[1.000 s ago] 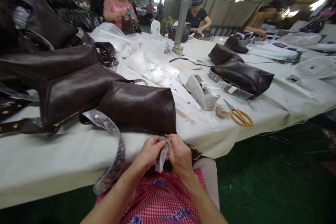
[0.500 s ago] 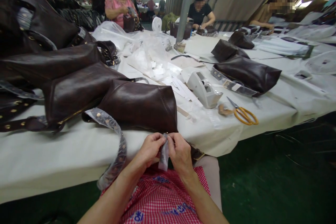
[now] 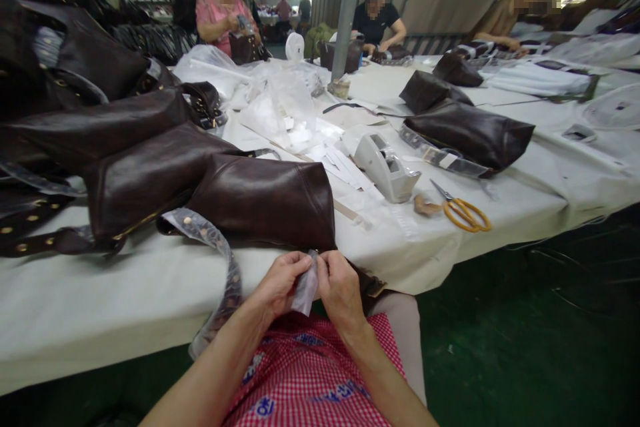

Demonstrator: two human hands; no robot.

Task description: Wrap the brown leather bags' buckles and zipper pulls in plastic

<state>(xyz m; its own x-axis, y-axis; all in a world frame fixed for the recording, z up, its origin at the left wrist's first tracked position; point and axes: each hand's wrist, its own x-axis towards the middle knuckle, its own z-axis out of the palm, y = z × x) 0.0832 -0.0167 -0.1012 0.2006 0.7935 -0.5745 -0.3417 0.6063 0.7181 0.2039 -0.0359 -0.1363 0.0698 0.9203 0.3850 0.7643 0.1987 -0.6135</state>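
A dark brown leather bag (image 3: 265, 200) lies on its side at the table's front edge, just beyond my hands. Between my hands a short piece of clear plastic wrap (image 3: 305, 290) hangs down. My left hand (image 3: 285, 283) pinches it between thumb and fingers. Thumb and fingertips of my right hand (image 3: 341, 285) are closed at its upper end, against a small part I cannot make out. A studded strap (image 3: 227, 273) in clear plastic curves from the bag over the table edge, left of my left forearm. Below the bag's right corner a dark piece (image 3: 370, 283) shows partly, behind my right hand.
More brown bags (image 3: 145, 173) are piled on the left. A tape dispenser (image 3: 385, 170), yellow-handled scissors (image 3: 465, 213) and another bag (image 3: 473, 130) lie to the right. Loose plastic (image 3: 280, 107) covers the middle. A grey post (image 3: 347, 13) rises behind it; several people work across the table.
The plastic wrap has swung from hanging straight to slanting left, towards my left palm. Both hands stay close together at the bag's front corner.
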